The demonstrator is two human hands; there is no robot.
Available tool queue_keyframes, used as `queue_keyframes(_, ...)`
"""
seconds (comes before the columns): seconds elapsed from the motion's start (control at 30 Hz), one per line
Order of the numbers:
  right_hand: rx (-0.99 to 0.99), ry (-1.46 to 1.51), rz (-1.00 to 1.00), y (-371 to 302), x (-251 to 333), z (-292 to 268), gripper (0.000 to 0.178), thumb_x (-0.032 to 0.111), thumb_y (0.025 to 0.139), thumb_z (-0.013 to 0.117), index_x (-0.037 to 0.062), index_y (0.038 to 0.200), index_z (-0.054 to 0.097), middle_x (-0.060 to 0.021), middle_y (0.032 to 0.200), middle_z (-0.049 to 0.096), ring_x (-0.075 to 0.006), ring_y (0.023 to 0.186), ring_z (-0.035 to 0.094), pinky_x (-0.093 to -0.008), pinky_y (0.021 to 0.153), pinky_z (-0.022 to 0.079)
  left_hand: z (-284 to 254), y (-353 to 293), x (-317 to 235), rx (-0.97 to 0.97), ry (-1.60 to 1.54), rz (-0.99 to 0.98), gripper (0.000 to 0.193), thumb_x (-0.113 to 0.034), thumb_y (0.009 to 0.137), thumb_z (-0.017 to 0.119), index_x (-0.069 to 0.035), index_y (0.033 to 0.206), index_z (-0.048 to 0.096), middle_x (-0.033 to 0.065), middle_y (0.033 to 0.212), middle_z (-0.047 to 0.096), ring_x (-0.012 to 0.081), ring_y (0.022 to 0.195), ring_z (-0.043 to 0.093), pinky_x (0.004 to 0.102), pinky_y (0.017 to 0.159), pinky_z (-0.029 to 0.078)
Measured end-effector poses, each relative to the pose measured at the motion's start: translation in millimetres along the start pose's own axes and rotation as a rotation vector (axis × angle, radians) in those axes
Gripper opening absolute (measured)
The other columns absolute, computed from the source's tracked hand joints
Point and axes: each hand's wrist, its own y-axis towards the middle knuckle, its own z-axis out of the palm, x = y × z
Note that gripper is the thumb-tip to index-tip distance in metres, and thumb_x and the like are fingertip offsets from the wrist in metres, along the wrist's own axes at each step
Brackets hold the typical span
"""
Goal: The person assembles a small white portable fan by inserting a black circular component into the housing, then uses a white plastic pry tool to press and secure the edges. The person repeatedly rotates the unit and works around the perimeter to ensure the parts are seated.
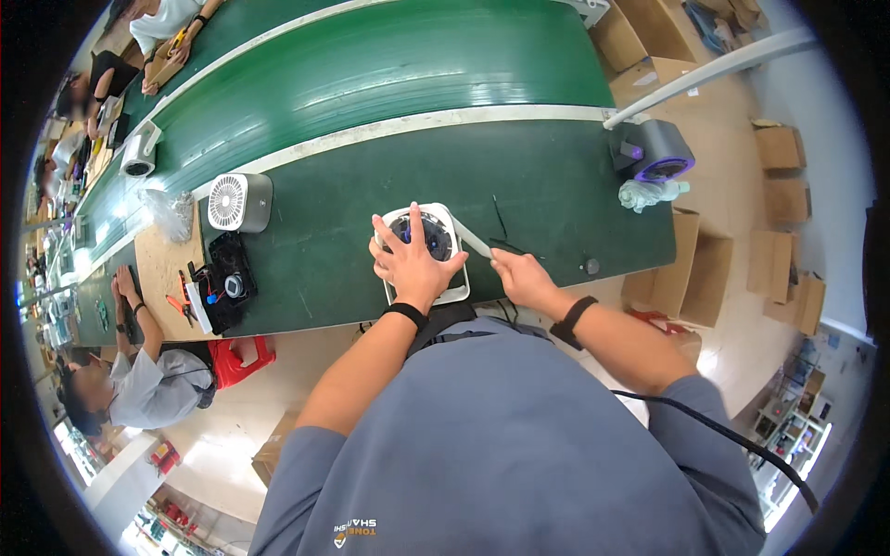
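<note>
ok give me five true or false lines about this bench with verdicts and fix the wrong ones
1. The left hand is spread over a white rounded-square housing. True.
2. The right hand is empty. False: it holds the end of a narrow white bar.
3. A grey box-shaped fan with a round white grille stands left of the housing. True.
4. A red plastic stool stands on the green bench. False: it is on the floor.
5. Dark bands circle both wrists. True.
</note>
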Motion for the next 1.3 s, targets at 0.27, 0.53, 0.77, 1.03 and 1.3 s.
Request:
queue_keyframes(0.27, 0.076, -0.297, 0.114, 9.3, 33.0, -25.7, 0.023, 0.02, 0.104, 0.059, 0.0018, 0.112, 0.072, -0.0324, 0.09, 0.073, -0.0552, 0.089, 0.071, -0.0633, 0.08, 0.058, 3.3, 2.7, -0.4, -0.024, -0.007, 0.033, 0.127, -0.06, 0.068, 0.095, -0.037, 0.173, 0.027, 0.0353, 0.174, -0.002, 0.0685, 0.149, 0.019, 0.0838, 0.106, 0.034)
queue_keyframes(0.53, 0.42, -0.029, 0.091, 56.7, -14.7, -68.4, 0.029, 0.021, 0.109, 0.059, 0.0031, 0.12, 0.078, -0.0092, 0.075, 0.065, -0.025, 0.071, 0.063, -0.0431, 0.068, 0.05, -1.1, 2.1, -3.9, 0.007, -0.022, -0.005, 0.126, -0.058, 0.066, 0.095, -0.037, 0.171, 0.028, 0.0334, 0.175, -0.003, 0.067, 0.149, 0.017, 0.0828, 0.107, 0.033)
queue_keyframes(0.77, 0.449, -0.064, 0.043, 71.5, -15.3, -73.9, 0.029, 0.019, 0.107, 0.06, 0.0014, 0.117, 0.08, -0.0149, 0.078, 0.072, -0.026, 0.069, 0.069, -0.0446, 0.065, 0.054, -13.1, 7.9, -11.9, 0.096, -0.006, -0.073, 0.133, -0.057, 0.065, 0.096, -0.038, 0.173, 0.02, 0.034, 0.175, -0.004, 0.0671, 0.15, 0.017, 0.0828, 0.109, 0.032)
queue_keyframes(1.03, 0.244, -0.424, 0.108, 29.9, 52.7, -58.0, 0.024, 0.016, 0.098, 0.06, 0.0035, 0.112, 0.074, -0.0287, 0.094, 0.076, -0.0511, 0.091, 0.075, -0.0605, 0.079, 0.06, -24.8, 16.8, -27.3, 0.186, 0.013, -0.183, 0.133, -0.054, 0.066, 0.096, -0.039, 0.172, 0.017, 0.0348, 0.174, -0.004, 0.0686, 0.152, 0.015, 0.0834, 0.113, 0.029)
queue_keyframes(1.3, -0.002, -0.19, 0.079, -0.5, 9.9, 11.0, 0.024, 0.023, 0.109, 0.053, 0.0028, 0.114, 0.065, -0.0319, 0.084, 0.072, -0.0545, 0.081, 0.072, -0.0665, 0.073, 0.055, -14.4, 11.5, -20.7, 0.128, -0.004, -0.14, 0.135, -0.056, 0.065, 0.096, -0.038, 0.172, 0.017, 0.0378, 0.171, -0.002, 0.072, 0.148, 0.016, 0.085, 0.109, 0.031)
